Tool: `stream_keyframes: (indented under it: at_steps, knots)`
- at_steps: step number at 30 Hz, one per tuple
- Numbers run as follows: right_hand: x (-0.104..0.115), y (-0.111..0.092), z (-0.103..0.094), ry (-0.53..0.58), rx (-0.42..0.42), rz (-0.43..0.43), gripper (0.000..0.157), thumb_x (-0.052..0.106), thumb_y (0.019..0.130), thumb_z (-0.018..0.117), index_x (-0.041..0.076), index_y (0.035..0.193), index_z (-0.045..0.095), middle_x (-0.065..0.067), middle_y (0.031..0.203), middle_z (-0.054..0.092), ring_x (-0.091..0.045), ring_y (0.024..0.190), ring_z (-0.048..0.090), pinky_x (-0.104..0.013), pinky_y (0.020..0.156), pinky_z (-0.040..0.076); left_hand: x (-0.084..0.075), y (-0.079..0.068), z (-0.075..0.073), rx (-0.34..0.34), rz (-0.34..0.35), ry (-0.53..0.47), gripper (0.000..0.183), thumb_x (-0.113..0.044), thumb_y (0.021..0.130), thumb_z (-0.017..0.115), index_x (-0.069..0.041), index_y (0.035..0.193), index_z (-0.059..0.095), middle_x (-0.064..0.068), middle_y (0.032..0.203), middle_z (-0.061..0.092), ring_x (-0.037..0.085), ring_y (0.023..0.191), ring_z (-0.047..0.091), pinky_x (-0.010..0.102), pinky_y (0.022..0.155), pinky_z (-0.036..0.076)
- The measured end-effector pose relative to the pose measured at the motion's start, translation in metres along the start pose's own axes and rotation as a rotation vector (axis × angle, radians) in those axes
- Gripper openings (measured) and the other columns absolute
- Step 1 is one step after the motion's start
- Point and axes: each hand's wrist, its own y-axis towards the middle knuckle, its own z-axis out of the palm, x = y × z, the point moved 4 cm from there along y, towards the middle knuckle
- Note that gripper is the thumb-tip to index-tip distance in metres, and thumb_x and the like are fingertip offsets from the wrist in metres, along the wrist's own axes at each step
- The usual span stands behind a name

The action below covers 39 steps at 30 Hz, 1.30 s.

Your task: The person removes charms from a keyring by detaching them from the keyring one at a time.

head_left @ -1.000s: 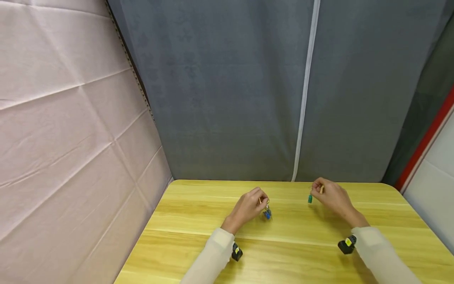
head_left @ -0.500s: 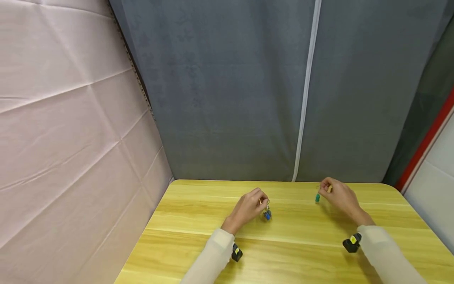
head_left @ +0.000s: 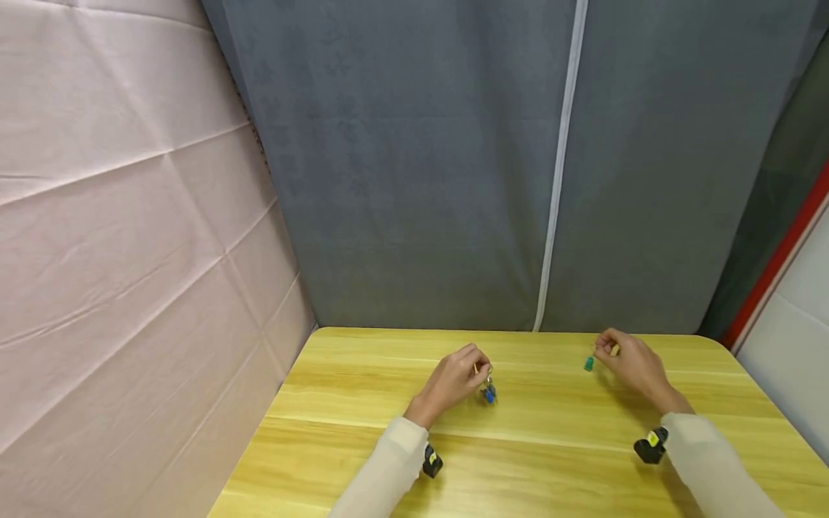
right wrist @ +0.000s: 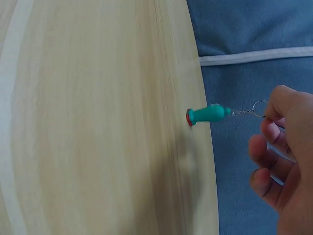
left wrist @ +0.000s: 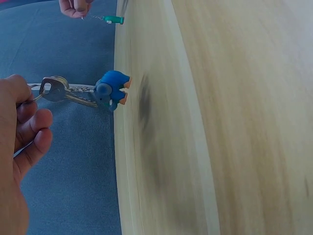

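Note:
My left hand (head_left: 451, 379) pinches a key ring between thumb and forefinger above the table. From the ring hang keys (left wrist: 56, 89) and a blue elephant charm (left wrist: 111, 88), which dangle over the wood. Farther right, my right hand (head_left: 636, 363) pinches the metal ring (right wrist: 259, 108) of a second keychain. A green bottle-shaped charm (right wrist: 209, 113) with a red base hangs from its short chain. The other fingers of the right hand are loosely curled, touching nothing. The two hands are well apart.
The wood-grain table (head_left: 518, 460) ends at a grey curtain (head_left: 414, 180) with a white strip. Pale pink cloth (head_left: 129, 252) covers the left side. A white panel with a red edge (head_left: 777, 266) stands at the right. Each wrist wears a small black camera (head_left: 650, 446).
My right hand has moved to the right, carrying the green charm farther from the left hand. The left hand with the keys has stayed in place.

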Motion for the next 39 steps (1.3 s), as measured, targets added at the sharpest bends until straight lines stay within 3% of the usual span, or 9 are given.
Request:
stream_keyframes:
  at_steps: [31,39]
  knots:
    - [-0.031,-0.020,-0.007,-0.029,0.033,0.129,0.019,0.030,0.095,0.059,0.012,0.099,0.061,-0.005,0.089,0.063,-0.015,0.071,0.051,-0.027,0.056,0.034,0.001,-0.001,0.000,-0.021,-0.002,0.005,0.007,-0.019,0.097,0.059,-0.019,0.095,0.065,-0.011,0.090,0.059,-0.006,0.074,0.053,0.000,0.061,0.039]
    - [-0.043,-0.024,-0.006,-0.046,0.055,0.227,0.028,0.035,0.096,0.055,0.009,0.101,0.061,-0.008,0.088,0.064,-0.018,0.069,0.054,-0.027,0.055,0.034,0.001,-0.002,-0.003,-0.025,-0.014,-0.004,0.006,-0.017,0.097,0.060,-0.018,0.095,0.066,-0.010,0.090,0.060,-0.004,0.073,0.054,0.001,0.061,0.039]
